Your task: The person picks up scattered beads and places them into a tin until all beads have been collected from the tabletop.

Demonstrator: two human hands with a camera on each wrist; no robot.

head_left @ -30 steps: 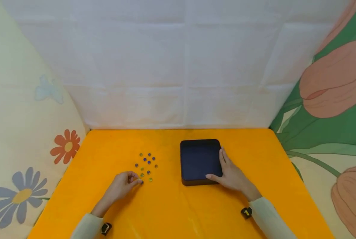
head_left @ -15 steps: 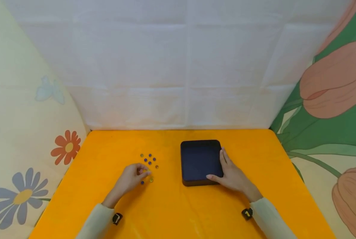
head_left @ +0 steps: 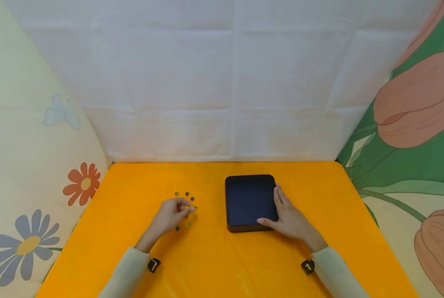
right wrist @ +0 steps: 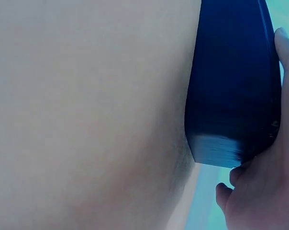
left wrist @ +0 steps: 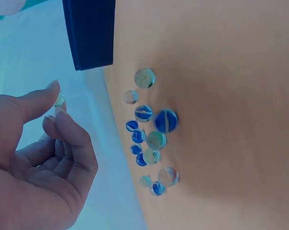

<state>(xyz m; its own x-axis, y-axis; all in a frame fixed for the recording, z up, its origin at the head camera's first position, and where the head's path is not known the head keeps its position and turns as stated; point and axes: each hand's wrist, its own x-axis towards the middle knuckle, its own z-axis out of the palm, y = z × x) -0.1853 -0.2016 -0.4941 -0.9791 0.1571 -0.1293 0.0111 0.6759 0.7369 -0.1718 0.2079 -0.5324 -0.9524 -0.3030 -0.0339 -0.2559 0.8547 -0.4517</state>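
Observation:
My left hand is left of the box, low over a scatter of glass marbles. Between its thumb and forefinger it pinches a small clear greenish marble. Several marbles lie loose on the table, among them a blue one and a yellowish one; the hand covers some of them in the head view. A square black box, open at the top, stands to the right. My right hand holds its near right corner, thumb over the front rim and fingers along the right wall.
An orange-yellow cloth covers the table. A white creased sheet hangs behind its far edge, with flower-printed cloths at both sides. Small black devices are worn at the wrists.
My left hand has moved right and slightly away from me over the marbles, leaving a blue one in view behind it. The right hand and the box have stayed in place.

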